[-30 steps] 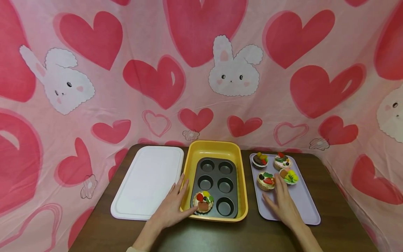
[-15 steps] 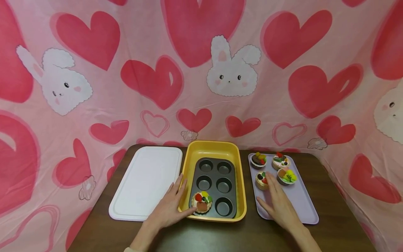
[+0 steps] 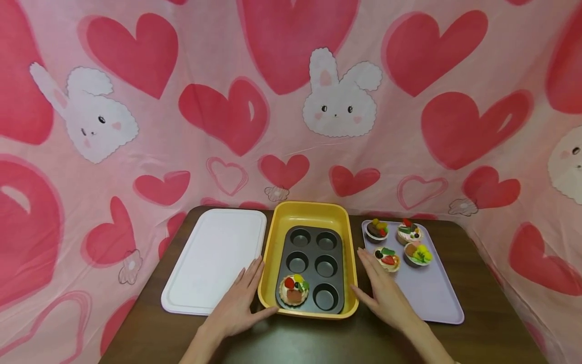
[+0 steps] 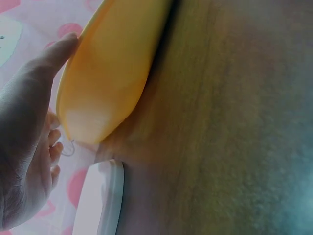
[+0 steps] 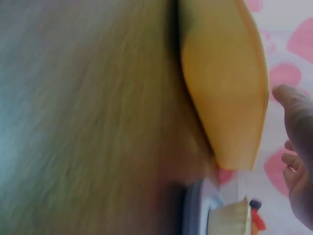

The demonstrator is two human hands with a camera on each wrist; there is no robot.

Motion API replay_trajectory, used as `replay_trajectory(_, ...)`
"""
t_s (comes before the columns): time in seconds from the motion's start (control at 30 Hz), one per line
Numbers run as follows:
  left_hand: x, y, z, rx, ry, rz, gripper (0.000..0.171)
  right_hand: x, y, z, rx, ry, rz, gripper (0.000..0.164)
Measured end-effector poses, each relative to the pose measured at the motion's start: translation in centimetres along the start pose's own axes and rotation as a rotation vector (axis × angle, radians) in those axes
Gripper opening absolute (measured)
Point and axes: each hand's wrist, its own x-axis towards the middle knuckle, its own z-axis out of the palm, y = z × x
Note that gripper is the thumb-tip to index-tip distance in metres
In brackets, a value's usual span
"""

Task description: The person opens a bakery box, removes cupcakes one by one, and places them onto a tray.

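Observation:
A yellow rectangular tray (image 3: 353,263) holds a dark muffin pan (image 3: 311,268). In the pan's near-left cup sits a toy fruit tart (image 3: 293,290); the other cups show bare. My left hand (image 3: 236,306) is at the tray's near-left corner, fingers extended, with the thumb (image 4: 66,46) at the rim of the yellow tray (image 4: 107,68). On the other side, my right hand (image 3: 386,296) has its fingers spread between the yellow tray and the purple tray (image 3: 438,298). In the right wrist view its thumb (image 5: 288,95) is just off the yellow rim. Neither hand holds an object.
Several toy cupcakes and tarts stand on the purple tray, among them a strawberry-topped tart (image 3: 388,260) and a chocolate cupcake (image 3: 377,230). A white board (image 3: 215,260) lies at the left. A pink heart-patterned cloth (image 3: 282,131) hangs behind the brown table (image 3: 291,344).
My right hand has moved left, off the strawberry-topped tart, to beside the yellow tray. My left hand has shifted slightly left and down, its thumb away from the tart in the pan.

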Motion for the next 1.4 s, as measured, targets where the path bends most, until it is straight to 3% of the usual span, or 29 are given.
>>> replay_trajectory(0.27,-0.3,-0.1,0.1,0.003,-0.006,-0.006,0.123,1.5,-2.4,1.0,0.021,-0.128,-0.025,0.101)
replay_trajectory(0.5,-0.2,-0.1,-0.1,0.013,-0.009,-0.007,0.122,2.5,-3.8,2.2,0.018,-0.169,-0.136,0.103)
replay_trajectory(0.87,-0.1,-0.1,-0.2,0.041,0.0,-0.006,0.121,4.5,-5.6,4.0,0.013,-0.264,-0.222,0.106)
replay_trajectory(1.13,-0.1,-0.1,0.0,0.04,-0.003,-0.009,0.121,5.7,-6.5,5.7,0.06,-0.431,-0.144,0.107)
replay_trajectory(1.4,-0.1,-0.2,0.0,0.033,-0.002,-0.009,0.12,6.4,-6.7,6.7,0.06,-0.442,-0.194,0.106)
